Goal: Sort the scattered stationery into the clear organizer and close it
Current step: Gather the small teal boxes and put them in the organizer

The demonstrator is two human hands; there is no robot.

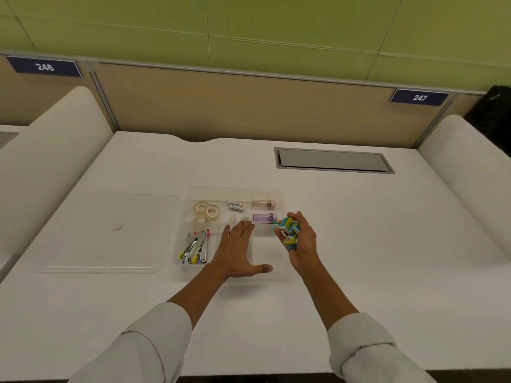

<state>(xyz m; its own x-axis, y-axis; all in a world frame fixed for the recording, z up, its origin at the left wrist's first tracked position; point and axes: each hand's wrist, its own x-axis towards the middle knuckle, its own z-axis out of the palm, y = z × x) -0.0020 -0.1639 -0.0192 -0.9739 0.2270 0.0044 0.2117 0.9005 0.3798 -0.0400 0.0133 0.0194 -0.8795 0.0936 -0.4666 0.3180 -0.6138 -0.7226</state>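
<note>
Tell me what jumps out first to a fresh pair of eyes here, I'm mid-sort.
The right hand, just off the clear organizer's right edge, grips a bright handful of small blue, yellow and green blocks. The left hand lies flat, fingers straight, over the organizer's middle. Inside it, tape rolls sit far left and colourful clips near left, while the clear lid lies flat on the desk to the left.
</note>
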